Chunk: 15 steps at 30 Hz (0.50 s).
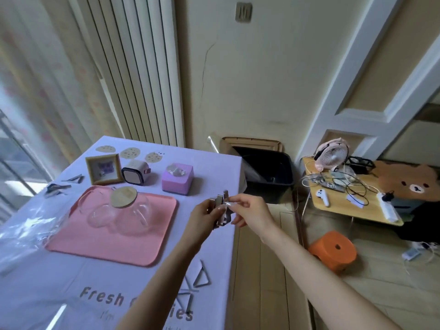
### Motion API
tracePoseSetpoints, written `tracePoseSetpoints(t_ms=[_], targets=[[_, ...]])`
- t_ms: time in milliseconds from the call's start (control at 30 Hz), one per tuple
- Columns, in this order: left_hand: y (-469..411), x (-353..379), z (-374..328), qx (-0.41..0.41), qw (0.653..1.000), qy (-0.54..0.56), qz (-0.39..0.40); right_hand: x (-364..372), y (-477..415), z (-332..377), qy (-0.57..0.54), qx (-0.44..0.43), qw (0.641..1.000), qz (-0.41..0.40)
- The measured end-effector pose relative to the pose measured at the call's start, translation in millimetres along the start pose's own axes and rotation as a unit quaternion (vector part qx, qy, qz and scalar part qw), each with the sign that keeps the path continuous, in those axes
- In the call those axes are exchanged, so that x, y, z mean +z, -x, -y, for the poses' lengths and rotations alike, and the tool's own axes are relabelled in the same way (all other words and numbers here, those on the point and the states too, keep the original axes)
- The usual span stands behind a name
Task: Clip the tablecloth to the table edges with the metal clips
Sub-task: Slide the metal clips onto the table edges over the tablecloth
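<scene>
A pale lilac tablecloth (pixel 209 167) with cookie prints and the words "Fresh" covers the table. Both hands meet above its right edge. My left hand (pixel 204 216) grips a bunch of metal clips (pixel 222 210), and my right hand (pixel 250 211) pinches one of them at the top. More triangular metal clips (pixel 202 276) lie loose on the cloth near the right edge below my arms. Others lie at the far left (pixel 76 179).
A pink tray (pixel 152 246) holds a glass teapot with a wooden lid (pixel 123 197). Behind stand a framed picture (pixel 104 168), a small pink box (pixel 135 175) and a purple tissue box (pixel 177 179). A black bin (pixel 269 175), an orange stool (pixel 333 250) and a cluttered low table (pixel 345 210) sit on the right.
</scene>
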State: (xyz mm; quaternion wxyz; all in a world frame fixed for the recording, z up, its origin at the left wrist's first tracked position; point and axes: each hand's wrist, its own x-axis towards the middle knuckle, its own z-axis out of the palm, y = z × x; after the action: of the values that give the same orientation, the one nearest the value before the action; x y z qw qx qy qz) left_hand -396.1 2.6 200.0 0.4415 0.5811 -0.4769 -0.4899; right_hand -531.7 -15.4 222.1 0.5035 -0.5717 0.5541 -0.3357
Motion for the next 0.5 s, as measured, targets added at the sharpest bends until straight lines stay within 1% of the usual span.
tracePoseSetpoints(t_ms=[233, 367, 500], targets=[[-66.2, 36.4, -17.6, -0.037, 0.998, -0.003, -0.047, -41.5, -89.6, -1.6, 0.032, 0.011, 0.999, 0.030], [-106.1, 54.7, -28.5, -0.050, 0.996, -0.007, -0.079, -60.8, -138.1, 0.3, 0.039, -0.014, 0.999, 0.033], [-152.2, 81.6, -38.2, -0.054, 0.989, 0.016, -0.136, -89.8, -191.2, 2.3, 0.054, -0.050, 0.996, 0.054]])
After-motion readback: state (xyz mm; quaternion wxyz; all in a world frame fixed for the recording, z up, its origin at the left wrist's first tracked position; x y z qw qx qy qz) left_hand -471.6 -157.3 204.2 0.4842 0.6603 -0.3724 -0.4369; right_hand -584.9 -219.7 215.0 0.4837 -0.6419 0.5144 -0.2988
